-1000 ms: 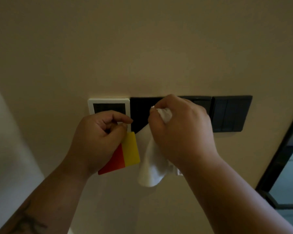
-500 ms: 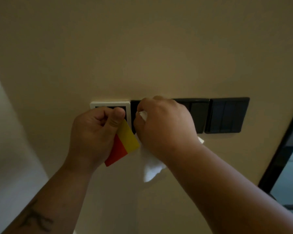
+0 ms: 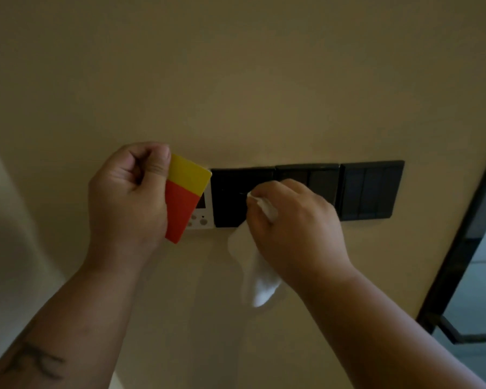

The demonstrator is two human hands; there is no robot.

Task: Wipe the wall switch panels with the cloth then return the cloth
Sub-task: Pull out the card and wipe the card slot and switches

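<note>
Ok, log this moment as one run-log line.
step: wiping | right hand: white cloth on leftmost black switch panel | left hand: holding yellow-and-red card | cloth return: pending

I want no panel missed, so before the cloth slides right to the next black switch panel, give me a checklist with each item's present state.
1. White cloth gripped in right hand: ok.
2. Cloth pressed on the leftmost black switch panel: ok.
3. Middle black panel free to wipe: not ok, the hand partly covers it.
4. Rightmost black panel unobstructed: ok.
5. White control panel clear: not ok, the yellow and red card in the left hand overlaps it.
6. Panels clean: cannot tell, too dark.
</note>
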